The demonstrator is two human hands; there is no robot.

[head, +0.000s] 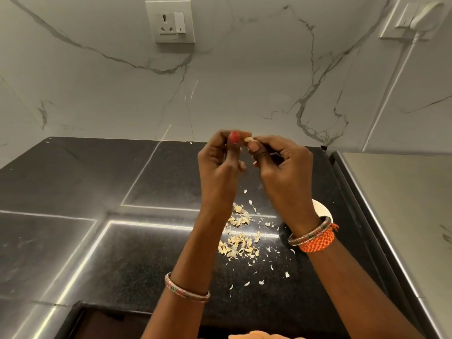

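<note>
Both hands are raised above the black counter (122, 253), fingertips meeting. Between them sits a small pale garlic clove (247, 139). My left hand (220, 165) pinches it with thumb and fingers; the thumbnail is painted red. My right hand (281, 167) pinches the clove from the other side, fingers curled. Below the hands, a heap of garlic peels (238, 243) lies scattered on the counter.
A white bowl (322, 209) stands on the counter, mostly hidden behind my right wrist. A marble wall with a socket (170, 20) rises behind. A steel surface (401, 204) borders the counter on the right. Bangles circle both wrists.
</note>
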